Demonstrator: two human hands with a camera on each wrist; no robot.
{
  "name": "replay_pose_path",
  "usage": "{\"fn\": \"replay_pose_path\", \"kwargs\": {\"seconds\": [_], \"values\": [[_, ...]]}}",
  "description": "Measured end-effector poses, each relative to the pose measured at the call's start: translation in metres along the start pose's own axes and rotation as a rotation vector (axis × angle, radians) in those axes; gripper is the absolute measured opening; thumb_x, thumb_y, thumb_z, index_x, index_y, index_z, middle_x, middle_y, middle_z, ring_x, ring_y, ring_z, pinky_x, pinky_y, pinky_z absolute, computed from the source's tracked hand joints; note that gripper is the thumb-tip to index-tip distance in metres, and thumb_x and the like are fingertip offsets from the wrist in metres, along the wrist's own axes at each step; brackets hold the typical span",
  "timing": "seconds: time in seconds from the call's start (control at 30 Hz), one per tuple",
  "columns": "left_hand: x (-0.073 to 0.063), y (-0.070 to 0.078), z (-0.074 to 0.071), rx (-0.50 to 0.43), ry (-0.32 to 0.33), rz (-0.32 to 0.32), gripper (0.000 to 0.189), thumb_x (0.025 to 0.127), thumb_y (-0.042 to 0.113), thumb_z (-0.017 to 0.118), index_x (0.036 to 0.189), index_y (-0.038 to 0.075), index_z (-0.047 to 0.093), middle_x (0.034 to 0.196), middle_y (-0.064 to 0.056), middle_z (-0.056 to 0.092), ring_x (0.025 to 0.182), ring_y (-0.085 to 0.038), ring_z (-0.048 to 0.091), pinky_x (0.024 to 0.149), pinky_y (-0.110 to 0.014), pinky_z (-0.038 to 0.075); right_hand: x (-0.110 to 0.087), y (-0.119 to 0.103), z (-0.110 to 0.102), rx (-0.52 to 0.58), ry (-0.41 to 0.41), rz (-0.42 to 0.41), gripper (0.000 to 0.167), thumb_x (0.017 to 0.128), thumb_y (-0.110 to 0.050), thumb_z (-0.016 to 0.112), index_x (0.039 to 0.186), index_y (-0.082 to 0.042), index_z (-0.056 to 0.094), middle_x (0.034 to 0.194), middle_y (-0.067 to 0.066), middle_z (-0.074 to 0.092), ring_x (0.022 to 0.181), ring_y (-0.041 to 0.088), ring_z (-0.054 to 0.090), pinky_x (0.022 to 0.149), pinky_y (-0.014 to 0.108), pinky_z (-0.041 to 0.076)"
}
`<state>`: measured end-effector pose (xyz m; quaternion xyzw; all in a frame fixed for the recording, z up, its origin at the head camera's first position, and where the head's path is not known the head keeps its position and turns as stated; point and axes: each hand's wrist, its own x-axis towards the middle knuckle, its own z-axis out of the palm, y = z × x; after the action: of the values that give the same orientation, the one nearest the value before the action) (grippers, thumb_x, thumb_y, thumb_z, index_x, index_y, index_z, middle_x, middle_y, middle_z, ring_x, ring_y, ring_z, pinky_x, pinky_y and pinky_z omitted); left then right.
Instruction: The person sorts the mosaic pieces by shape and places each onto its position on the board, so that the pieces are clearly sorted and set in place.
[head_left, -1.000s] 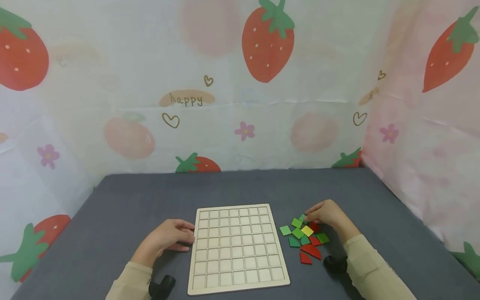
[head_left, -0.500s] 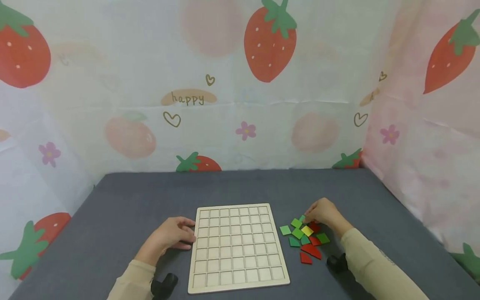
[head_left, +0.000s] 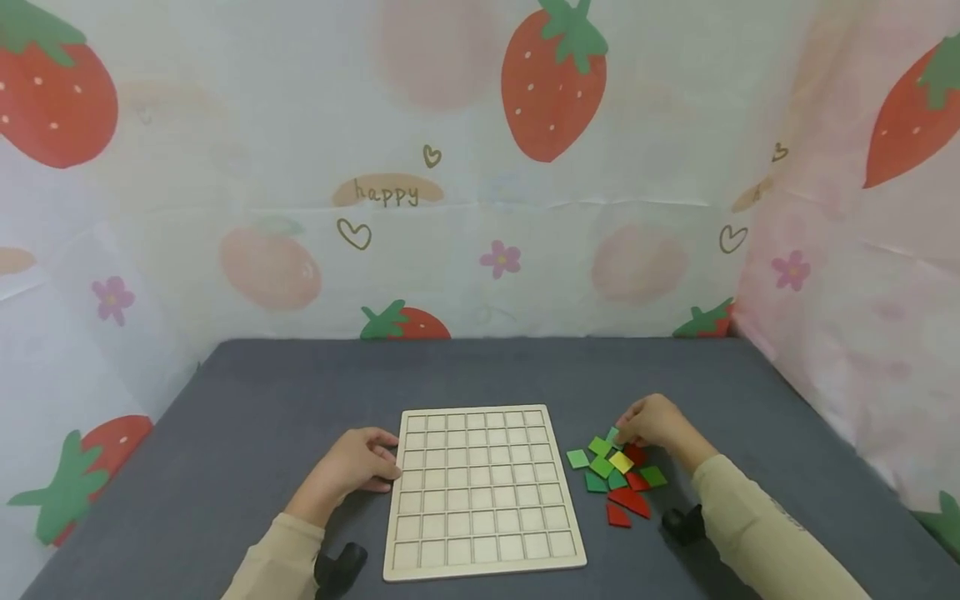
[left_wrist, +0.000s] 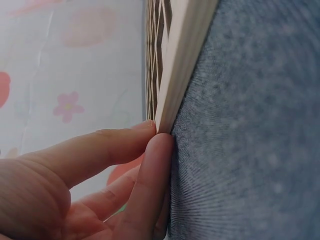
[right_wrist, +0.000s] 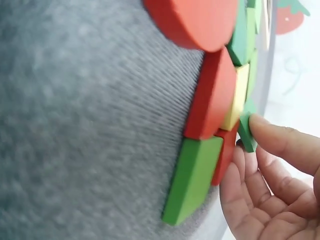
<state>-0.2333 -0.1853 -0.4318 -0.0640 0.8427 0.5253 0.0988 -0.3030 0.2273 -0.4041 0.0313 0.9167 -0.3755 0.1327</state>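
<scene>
My left hand (head_left: 352,467) is at the left edge of a pale wooden grid board (head_left: 482,500). In the left wrist view, its thumb and a finger (left_wrist: 156,165) pinch the board's rim. To the board's right, my right hand (head_left: 660,423) reaches over a cluster of coloured tiles. Thumb and fingers there pinch a green tile (right_wrist: 247,131) at the far side of the cluster. Beside it lie a yellow tile (head_left: 620,462), several red pieces, some with curved edges (head_left: 628,502), and other green tiles (head_left: 577,459).
A dark grey cloth (head_left: 300,375) covers the table. White fabric printed with strawberries (head_left: 555,83) hangs behind and at both sides. A black strap end (head_left: 341,571) shows at the left wrist, another (head_left: 682,527) at the right.
The head view has shifted slightly, so the scene sits a little further right. My right fingers have closed on the green tile at the back; the board and other tiles stay put.
</scene>
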Motion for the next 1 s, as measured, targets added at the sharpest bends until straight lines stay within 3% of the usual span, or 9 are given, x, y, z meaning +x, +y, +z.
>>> {"fn": "replay_pose_path", "kwargs": {"seconds": [0.1, 0.37, 0.63, 1.0], "values": [[0.000, 0.001, 0.000, -0.001, -0.003, -0.002, 0.050, 0.080, -0.007, 0.075, 0.127, -0.008, 0.057, 0.093, -0.016, 0.063, 0.072, -0.019, 0.065, 0.064, -0.033, 0.061, -0.001, 0.000, -0.005, 0.041, -0.002, 0.008, 0.012, 0.082, -0.004, 0.076, 0.092, 0.004, 0.074, 0.085, 0.011, 0.072, 0.072, 0.018, 0.064, 0.067, 0.032, 0.060], [0.001, -0.001, -0.001, -0.024, -0.008, -0.005, 0.050, 0.080, -0.008, 0.074, 0.127, -0.009, 0.057, 0.090, -0.015, 0.062, 0.071, -0.018, 0.065, 0.065, -0.032, 0.061, -0.001, -0.011, -0.007, 0.164, 0.005, -0.015, 0.018, 0.087, -0.005, 0.073, 0.101, 0.007, 0.072, 0.096, 0.015, 0.075, 0.070, 0.012, 0.069, 0.069, 0.031, 0.061], [0.002, -0.004, -0.001, -0.037, 0.005, -0.006, 0.050, 0.079, -0.009, 0.075, 0.126, -0.009, 0.058, 0.088, -0.013, 0.061, 0.070, -0.017, 0.064, 0.064, -0.032, 0.061, 0.004, -0.033, 0.011, 0.224, -0.049, -0.045, 0.021, 0.087, -0.006, 0.074, 0.104, 0.006, 0.074, 0.090, 0.007, 0.076, 0.073, 0.013, 0.071, 0.073, 0.032, 0.062], [0.002, -0.005, -0.001, -0.048, 0.004, 0.003, 0.050, 0.079, -0.009, 0.074, 0.126, -0.009, 0.058, 0.087, -0.013, 0.060, 0.069, -0.017, 0.064, 0.063, -0.032, 0.061, 0.008, -0.068, 0.041, 0.264, -0.116, -0.089, 0.021, 0.086, -0.003, 0.074, 0.105, 0.004, 0.074, 0.102, 0.015, 0.074, 0.078, 0.016, 0.073, 0.081, 0.037, 0.062]]}}
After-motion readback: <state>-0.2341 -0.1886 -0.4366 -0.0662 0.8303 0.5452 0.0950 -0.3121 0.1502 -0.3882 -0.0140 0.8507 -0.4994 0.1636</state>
